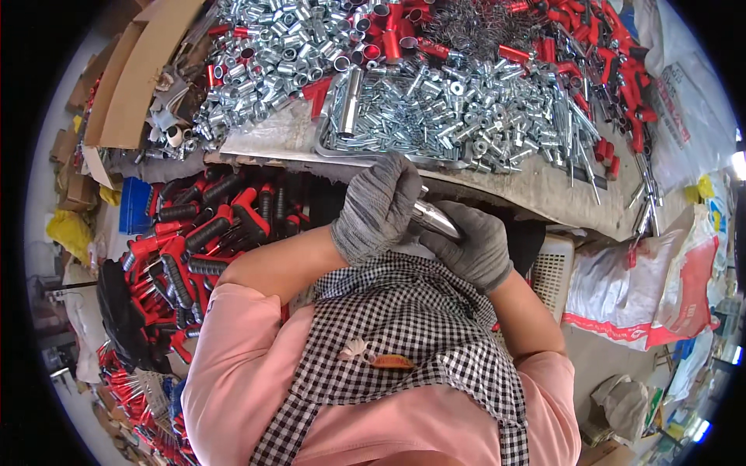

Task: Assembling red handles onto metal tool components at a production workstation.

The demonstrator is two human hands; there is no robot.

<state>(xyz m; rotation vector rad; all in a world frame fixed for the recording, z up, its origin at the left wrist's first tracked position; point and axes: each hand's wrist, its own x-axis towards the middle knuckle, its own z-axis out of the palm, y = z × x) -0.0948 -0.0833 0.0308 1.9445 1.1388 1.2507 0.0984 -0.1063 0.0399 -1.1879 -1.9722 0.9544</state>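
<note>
Both my hands wear grey knitted gloves and meet in front of my chest, just below the table's near edge. A shiny metal tube [437, 220] slants between them. My left hand [377, 208] is closed around its upper left end. Around the lower right end, my right hand [472, 247] is curled, hiding that end. Just beyond my hands, a metal tray [342, 153] holds small pins, bolts and nuts. A longer polished tube [351, 105] lies across its left side.
Silver sleeves [272, 74] are heaped on the table, with red tube parts [391, 45] and a pile of thin springs [474, 27] behind. Red-and-black handled tools [186, 264] fill the space at my left. At right stand a pale plastic basket [550, 272] and a white-and-red sack [622, 291].
</note>
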